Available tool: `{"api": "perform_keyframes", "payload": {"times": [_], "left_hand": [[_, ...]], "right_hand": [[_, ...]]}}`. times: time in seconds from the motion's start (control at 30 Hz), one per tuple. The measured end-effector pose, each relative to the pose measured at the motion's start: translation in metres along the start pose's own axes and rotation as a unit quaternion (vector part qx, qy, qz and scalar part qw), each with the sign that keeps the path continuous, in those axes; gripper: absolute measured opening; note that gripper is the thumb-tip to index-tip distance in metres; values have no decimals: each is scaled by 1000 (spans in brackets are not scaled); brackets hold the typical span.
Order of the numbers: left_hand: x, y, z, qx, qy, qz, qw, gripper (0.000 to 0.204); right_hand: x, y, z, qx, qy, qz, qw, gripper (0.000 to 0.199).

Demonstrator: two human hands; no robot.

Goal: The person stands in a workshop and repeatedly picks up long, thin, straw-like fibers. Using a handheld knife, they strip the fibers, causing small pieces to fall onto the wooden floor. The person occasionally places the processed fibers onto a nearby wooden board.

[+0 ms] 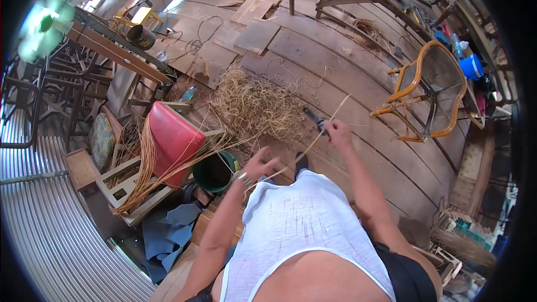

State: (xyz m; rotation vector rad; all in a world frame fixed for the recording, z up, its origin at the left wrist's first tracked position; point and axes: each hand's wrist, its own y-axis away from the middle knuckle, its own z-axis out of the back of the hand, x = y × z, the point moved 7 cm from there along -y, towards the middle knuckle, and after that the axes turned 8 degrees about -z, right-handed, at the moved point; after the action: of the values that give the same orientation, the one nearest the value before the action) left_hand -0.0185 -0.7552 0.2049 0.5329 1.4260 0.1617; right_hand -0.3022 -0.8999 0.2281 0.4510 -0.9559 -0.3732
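Note:
A long, pale cane strip (307,150) runs slantwise in front of my white shirt. My right hand (338,133) is closed around its upper part. Against those fingers shows a dark, narrow object (315,118); its kind is hard to make out, and so is whether I grip it too. My left hand (260,166), with a metal watch on the wrist, is near the strip's lower end, its fingers apart. Beyond both hands a large heap of tangled cane shavings (251,103) lies on the floor. Beside my left forearm stands a dark green bucket (214,172).
Long cane strands (146,162) hang over a red-cushioned seat (173,137) at the left. A rattan chair (428,92) stands at the right, near a blue bucket (471,67). Dark metal frames (50,89) and a spinning fan (47,22) are far left. Planks (313,45) cover the floor.

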Motion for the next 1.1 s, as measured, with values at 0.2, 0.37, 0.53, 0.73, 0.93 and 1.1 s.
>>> {"api": "perform_keyframes", "payload": {"times": [0.2, 0.37, 0.53, 0.73, 0.93, 1.1], "left_hand": [[-30, -80, -79, 54, 23, -39, 998, 37], [-50, 40, -15, 48, -209, -164, 963, 27], [84, 161, 90, 24, -288, 99, 952, 32], [46, 89, 64, -31, -299, 90, 950, 91], [-51, -32, -51, 24, 143, 24, 989, 45], [-25, -70, -73, 10, -1, -66, 998, 31]], "right_hand": [[-15, 18, -41, 11, -85, 10, 996, 36], [-61, -48, 80, -91, -45, -55, 993, 36], [-47, -60, 172, -179, 37, -23, 983, 38], [-26, -13, 27, -67, 44, 36, 996, 37], [3, 37, -50, 3, -22, 52, 998, 34], [-16, 30, -48, 27, -79, 13, 996, 37]]}}
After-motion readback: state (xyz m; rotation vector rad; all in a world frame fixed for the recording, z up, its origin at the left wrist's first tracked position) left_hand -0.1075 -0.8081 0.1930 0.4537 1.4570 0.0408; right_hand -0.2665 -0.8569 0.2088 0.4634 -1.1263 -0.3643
